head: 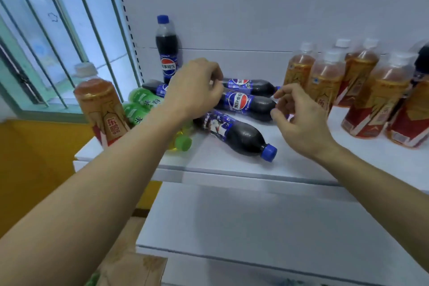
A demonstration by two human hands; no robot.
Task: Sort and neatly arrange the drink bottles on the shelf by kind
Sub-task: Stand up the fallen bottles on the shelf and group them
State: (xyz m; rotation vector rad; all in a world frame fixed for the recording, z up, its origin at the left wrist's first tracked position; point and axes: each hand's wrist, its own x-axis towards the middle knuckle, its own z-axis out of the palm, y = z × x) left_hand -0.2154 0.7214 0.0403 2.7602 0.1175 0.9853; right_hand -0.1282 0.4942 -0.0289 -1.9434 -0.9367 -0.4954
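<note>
Nearest me, one cola bottle (239, 134) lies on the shelf (232, 165) with its cap toward the edge. Just behind it both hands hover over the fallen cola pile (246, 97): the left hand (196, 87) and the right hand (296, 115) are loosely curled and hold nothing. Green tea bottles (139, 105) lie at left, amber tea bottles (362, 86) stand at right. A careless nudge could roll that near bottle off.
</note>
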